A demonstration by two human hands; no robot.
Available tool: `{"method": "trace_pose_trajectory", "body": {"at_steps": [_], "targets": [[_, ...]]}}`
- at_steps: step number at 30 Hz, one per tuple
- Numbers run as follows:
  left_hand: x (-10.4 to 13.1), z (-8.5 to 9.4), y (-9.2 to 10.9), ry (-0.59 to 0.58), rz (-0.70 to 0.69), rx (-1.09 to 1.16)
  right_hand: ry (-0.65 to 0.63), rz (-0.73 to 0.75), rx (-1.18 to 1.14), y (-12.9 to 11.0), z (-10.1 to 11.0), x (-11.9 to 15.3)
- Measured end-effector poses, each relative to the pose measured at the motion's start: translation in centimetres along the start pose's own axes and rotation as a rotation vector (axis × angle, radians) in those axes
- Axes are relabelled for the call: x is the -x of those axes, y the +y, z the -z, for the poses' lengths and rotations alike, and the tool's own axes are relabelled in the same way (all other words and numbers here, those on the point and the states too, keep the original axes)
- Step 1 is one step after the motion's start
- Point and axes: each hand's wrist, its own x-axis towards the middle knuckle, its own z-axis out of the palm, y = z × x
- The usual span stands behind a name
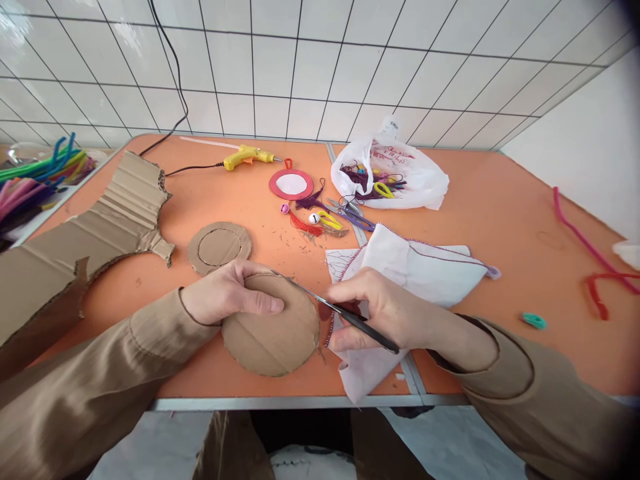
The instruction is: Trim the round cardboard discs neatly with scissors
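Brown cardboard makes up the round disc (pixel 280 340), which is held just over the near edge of the orange table (pixel 480 193), slightly left of its metal seam. The left hand (pixel 225 293) is closed on the disc's upper left side, thumb pressed flat on its face and the other fingers mostly hidden behind it. Fingers curled round the black handles, the right hand (pixel 380 313) grips the scissors (pixel 357 321), whose blades lie along the disc's upper right rim; how wide they are open is hard to tell. Under and beside the right hand spreads a white cloth (pixel 425 267) with dark red stitching. Just beyond the left hand lies a smaller cardboard circle (pixel 220 247) marked with an inner ring, and farther left a large cardboard offcut (pixel 110 213) with a curved edge. Farther back are a red-rimmed disc (pixel 291 185), a red tassel (pixel 306 225), a purple tassel (pixel 311 200), two small bells (pixel 314 218) and purple-handled scissors (pixel 350 215). Near the tiled wall (pixel 280 67) sit a yellow glue gun (pixel 247 157) and an open white plastic bag (pixel 420 177) holding more tassels, while a green coil (pixel 534 321) and red pipe cleaners (pixel 597 297) lie on the right
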Motion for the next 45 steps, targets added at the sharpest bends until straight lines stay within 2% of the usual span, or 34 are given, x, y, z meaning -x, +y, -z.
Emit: {"method": "trace_pose_trajectory", "body": {"at_steps": [5,12,19,25,33,40,45], "targets": [[0.1,0.0,0.0,0.029,0.034,-0.018,0.04,-0.001,0.063,0.0,0.0,0.2],[0.0,0.1,0.2,0.01,0.026,-0.084,0.039,-0.012,0.137,-0.2,-0.2,-0.2],[-0.4,0.1,-0.5,0.003,0.035,-0.106,0.101,0.067,0.229,-0.2,-0.5,-0.3],[-0.4,0.3,-1.0,0.001,0.033,-0.094,0.073,0.02,0.181,-0.4,-0.5,-0.1],[-0.1,-0.1,-0.4,-0.016,0.058,-0.087,0.023,0.003,0.089,-0.7,-0.5,0.1],[-0.4,0.5,-0.1,0.017,-0.067,0.028,0.146,0.004,0.138,-0.5,-0.5,-0.4],[-0.6,0.2,-0.1,0.023,-0.044,0.022,0.065,0.012,0.088,0.0,-0.3,-0.6]]}}
